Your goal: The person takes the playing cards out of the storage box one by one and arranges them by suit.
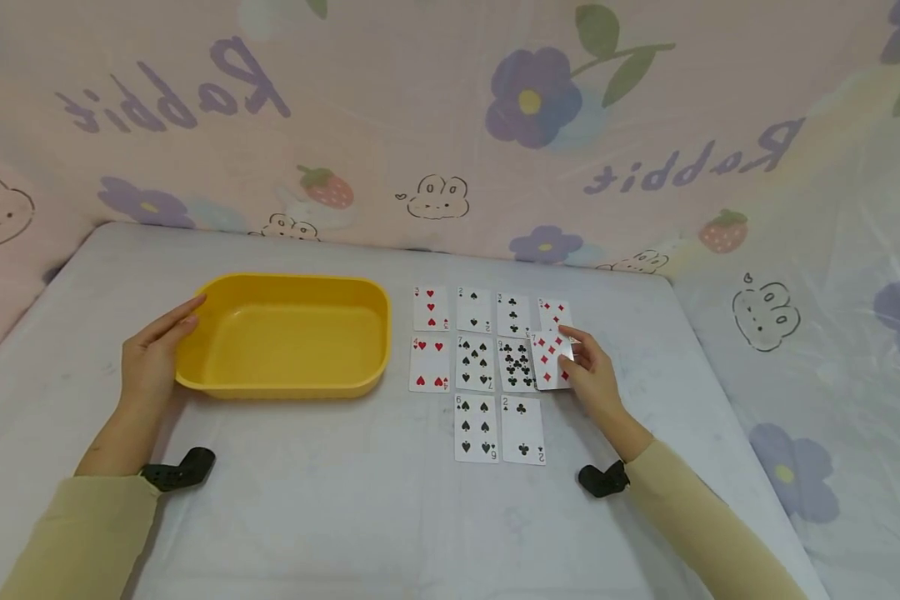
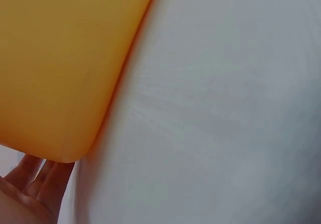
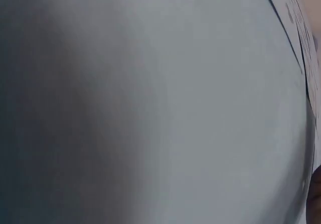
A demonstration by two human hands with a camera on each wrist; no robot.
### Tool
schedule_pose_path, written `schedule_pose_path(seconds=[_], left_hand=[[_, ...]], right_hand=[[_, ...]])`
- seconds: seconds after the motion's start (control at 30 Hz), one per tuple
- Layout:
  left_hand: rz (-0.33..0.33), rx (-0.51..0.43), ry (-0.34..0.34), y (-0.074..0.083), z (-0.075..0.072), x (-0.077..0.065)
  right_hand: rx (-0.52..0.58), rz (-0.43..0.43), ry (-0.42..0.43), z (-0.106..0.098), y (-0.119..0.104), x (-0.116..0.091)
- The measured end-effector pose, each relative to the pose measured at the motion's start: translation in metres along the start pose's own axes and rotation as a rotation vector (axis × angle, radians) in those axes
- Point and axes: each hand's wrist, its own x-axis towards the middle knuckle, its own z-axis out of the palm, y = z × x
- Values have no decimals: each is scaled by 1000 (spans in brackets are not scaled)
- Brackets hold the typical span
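Note:
My right hand point(image 1: 596, 379) pinches a seven of diamonds point(image 1: 549, 354) between thumb and fingers. That card overlaps the right edge of the nine of clubs point(image 1: 515, 365) and the lower part of another diamond card point(image 1: 554, 312). At the left, my left hand point(image 1: 150, 354) holds the end of a yellow plastic tub point(image 1: 285, 392), thumb at the rim. The left wrist view shows fingers point(image 2: 55, 184) against the underside of the tub's corner point(image 2: 60, 118). In the right wrist view only a sliver of the hand point(image 3: 315, 199) shows; the card's face is hidden there.
Several playing cards lie face up in rows: three of hearts point(image 1: 430, 309), two of spades point(image 1: 473, 311), three of clubs point(image 1: 513, 315), four of hearts point(image 1: 429, 364), seven of spades point(image 1: 475, 364). Below them lie a six of spades point(image 1: 476, 428) and two of clubs point(image 1: 523, 431). A printed curtain point(image 1: 390, 125) hangs behind.

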Motion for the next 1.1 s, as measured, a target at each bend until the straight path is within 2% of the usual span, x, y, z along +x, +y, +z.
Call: schedule_pose_path(seconds=[0.23,0.5,0.63,0.7,0.87,1.1], left_hand=[[5,-28,-4,0,0,0],[22,6,-20,2,-1,1],[34,5,-30,3,0,1],[34,1,-30,2,0,1],[47,95,-22,3,-2,0],[102,278,-15,6,-6,-1]], right_hand=[[-89,42,20,-11,10,-2],[-426,-57,17,-11,13,-5],[-507,-60,32,-10,8,-7],[-515,-59,48,-9,5,-7],[-451,-64,101,-9,2,-6],[-264,45,144,-8,2,0]])
